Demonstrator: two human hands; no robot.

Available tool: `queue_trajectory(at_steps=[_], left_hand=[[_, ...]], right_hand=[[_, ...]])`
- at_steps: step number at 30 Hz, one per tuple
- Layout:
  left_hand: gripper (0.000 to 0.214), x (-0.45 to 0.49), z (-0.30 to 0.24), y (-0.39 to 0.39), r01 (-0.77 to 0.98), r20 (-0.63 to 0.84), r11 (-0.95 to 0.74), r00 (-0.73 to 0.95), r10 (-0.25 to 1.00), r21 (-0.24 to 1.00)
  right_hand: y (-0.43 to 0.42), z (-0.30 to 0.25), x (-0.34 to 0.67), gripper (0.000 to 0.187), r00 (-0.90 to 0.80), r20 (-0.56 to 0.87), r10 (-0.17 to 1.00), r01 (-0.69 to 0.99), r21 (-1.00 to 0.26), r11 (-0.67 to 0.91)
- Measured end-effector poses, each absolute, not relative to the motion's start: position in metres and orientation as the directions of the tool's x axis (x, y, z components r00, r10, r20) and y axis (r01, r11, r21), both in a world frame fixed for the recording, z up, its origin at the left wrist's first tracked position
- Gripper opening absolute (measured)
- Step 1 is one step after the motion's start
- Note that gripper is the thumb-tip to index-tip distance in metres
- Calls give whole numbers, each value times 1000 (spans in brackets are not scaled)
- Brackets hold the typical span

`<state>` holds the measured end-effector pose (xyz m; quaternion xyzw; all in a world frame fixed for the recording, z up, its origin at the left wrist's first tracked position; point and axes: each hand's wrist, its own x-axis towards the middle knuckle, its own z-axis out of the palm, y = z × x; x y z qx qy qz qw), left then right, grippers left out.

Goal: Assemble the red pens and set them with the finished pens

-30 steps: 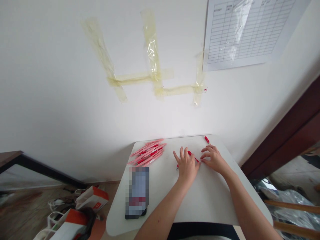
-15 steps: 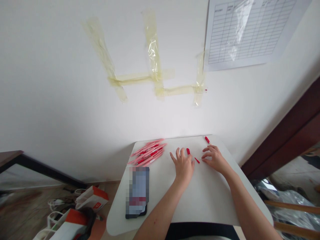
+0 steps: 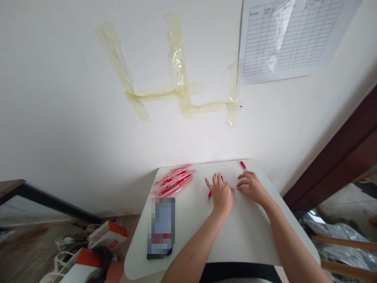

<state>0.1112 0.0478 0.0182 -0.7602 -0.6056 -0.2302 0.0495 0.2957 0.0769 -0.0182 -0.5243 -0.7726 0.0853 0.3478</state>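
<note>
My left hand [image 3: 222,193] lies on the white table [image 3: 235,236] with its fingers curled over a red pen [image 3: 209,194]. The pen's ends stick out at the left of the hand and between the fingers. My right hand [image 3: 252,188] rests just to its right, thumb and forefinger drawn together at the spot where the two hands meet. What they pinch is hidden. A pile of several red and pink pens [image 3: 173,181] lies at the table's back left. One small red pen part [image 3: 242,164] sits alone near the back edge.
A phone [image 3: 161,227] lies face up at the table's left front. The wall behind carries strips of yellowed tape [image 3: 179,90] and a printed grid sheet [image 3: 282,37]. Paper bags [image 3: 107,236] stand on the floor at left; a dark wooden frame [image 3: 338,157] is at right.
My left hand slid left, then came back right against the right hand and covers the pen again. The small red piece seen between the hands is hidden now. The right hand stayed put.
</note>
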Motion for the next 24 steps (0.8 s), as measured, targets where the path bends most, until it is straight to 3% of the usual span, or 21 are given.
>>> queue_trajectory(at_steps=[7, 16, 24], left_hand=[[18, 104, 11, 52, 950, 398, -237, 141, 906, 204], [10, 70, 10, 48, 899, 412, -290, 141, 900, 328], [9, 49, 3, 37, 888, 472, -296, 104, 876, 353]], right_hand=[[77, -17, 297, 10, -205, 452, 868, 733, -517, 442], [75, -15, 288, 9, -230, 526, 819, 702, -494, 514], [70, -8, 269, 11, -278, 532, 800, 695, -463, 550]])
